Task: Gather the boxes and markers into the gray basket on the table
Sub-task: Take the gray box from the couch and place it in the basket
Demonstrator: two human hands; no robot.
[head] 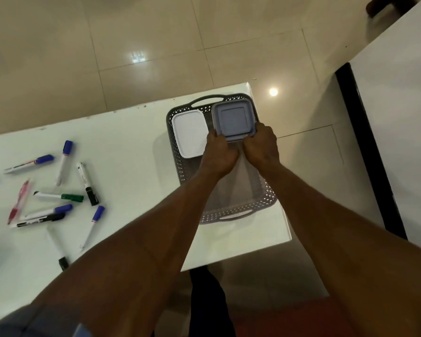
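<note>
On the left of the worktop (131,147) I see the markers (51,190) lying loose in a scatter, well apart from the basket: several with blue caps, one green (58,196), some black, and a red pen (18,202) at the left edge of the group. All of them lie flat, pointing different ways, a few crossing or touching at their ends.

To the right stands the basket (265,198), close to the worktop's right edge. In its far left part a white box (190,133) lies flat. Just beside it on the right, at the far right corner, is the gray box (233,119), lid up.

My left hand (219,154) grips the near left corner of the gray box with curled fingers. My right hand (261,147) grips its near right corner the same way. I cannot tell whether the gray box rests on the basket floor or is held just above it.
</note>
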